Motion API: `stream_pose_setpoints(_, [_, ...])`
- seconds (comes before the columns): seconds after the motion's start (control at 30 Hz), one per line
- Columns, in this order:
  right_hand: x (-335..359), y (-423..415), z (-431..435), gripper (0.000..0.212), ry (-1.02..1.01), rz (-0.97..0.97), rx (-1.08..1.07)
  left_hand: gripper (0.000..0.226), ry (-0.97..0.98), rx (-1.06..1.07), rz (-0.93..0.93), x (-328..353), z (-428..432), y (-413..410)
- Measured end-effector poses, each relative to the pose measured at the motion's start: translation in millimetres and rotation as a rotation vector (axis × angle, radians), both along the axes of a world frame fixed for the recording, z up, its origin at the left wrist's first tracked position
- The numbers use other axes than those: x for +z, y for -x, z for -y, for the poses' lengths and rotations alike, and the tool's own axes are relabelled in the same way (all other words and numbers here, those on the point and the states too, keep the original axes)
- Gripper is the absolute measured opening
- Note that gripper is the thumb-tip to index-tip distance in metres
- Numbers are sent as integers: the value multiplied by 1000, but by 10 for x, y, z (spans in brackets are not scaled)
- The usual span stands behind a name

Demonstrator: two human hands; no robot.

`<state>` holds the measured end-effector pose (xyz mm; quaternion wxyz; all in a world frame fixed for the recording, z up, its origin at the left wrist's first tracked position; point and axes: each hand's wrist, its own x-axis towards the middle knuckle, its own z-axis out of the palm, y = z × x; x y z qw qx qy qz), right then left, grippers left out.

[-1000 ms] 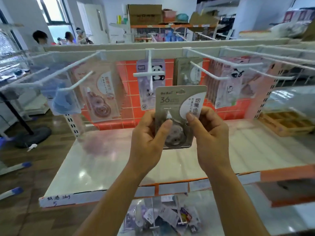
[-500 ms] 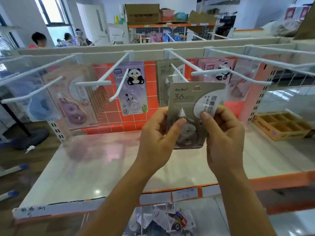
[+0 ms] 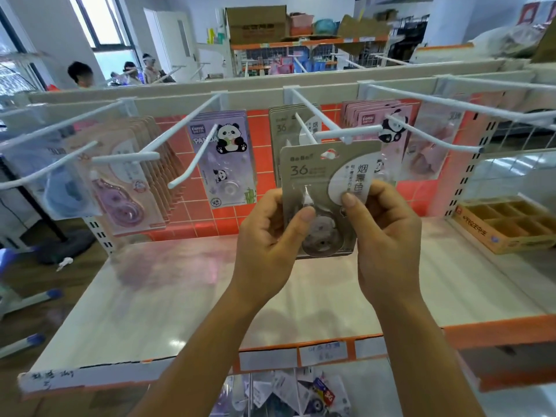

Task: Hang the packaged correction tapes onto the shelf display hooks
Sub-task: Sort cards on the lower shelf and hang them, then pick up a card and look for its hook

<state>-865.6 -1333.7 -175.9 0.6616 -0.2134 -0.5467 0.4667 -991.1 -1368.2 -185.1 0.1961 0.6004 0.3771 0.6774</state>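
Note:
A grey-green packaged correction tape (image 3: 304,173) marked "36" is upright in front of me, held by both hands. My left hand (image 3: 269,236) pinches its left edge and my right hand (image 3: 383,233) pinches its right side. The pack's hang hole sits just below the tip of a white display hook (image 3: 304,127). Matching grey-green packs (image 3: 279,124) hang further back on that hook. Purple panda packs (image 3: 224,158) hang on the hook to the left, pink panda packs (image 3: 388,121) to the right.
A white shelf board (image 3: 180,296) with an orange front edge lies below the hooks. A wooden divided tray (image 3: 505,224) sits at its right end. Peach-coloured packs (image 3: 129,179) hang at far left. Loose packs (image 3: 288,392) lie on the lower shelf. People stand far behind.
The view shifted right and both hands carried the pack right and upward, bringing its hang hole close to the hook with the matching packs.

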Motion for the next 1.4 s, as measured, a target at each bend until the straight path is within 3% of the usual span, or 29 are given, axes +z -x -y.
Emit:
stream_pose_setpoints(0.17, [-54,76,-192,10,55,30,-19,9,93,59,32,-22,-152,26])
stream_pose_setpoints(0.37, [-64,301,-796,3,117,204,-140,19,230,220,45,22,-624,185])
stream_pose_setpoints(0.63, [91,602,-1380,20,120,499,-304,19,381,423,-29,100,-1184,388])
stream_pose_setpoints(0.87, [-164,551,-1290,29,207,546,-296,40,531,634,-198,-35,-1121,262])
stream_pose_setpoints(1.03, [-591,418,-1077,48,235,717,-294,28,579,589,-336,-398,-915,154])
stream_pose_setpoints(1.17, [-955,360,-791,41,250,807,-198,30,753,623,-405,-739,-695,56])
stream_pose_setpoints(1.4, [-1508,239,-154,39,156,1091,-64,48,879,548,-740,-1240,-37,30])
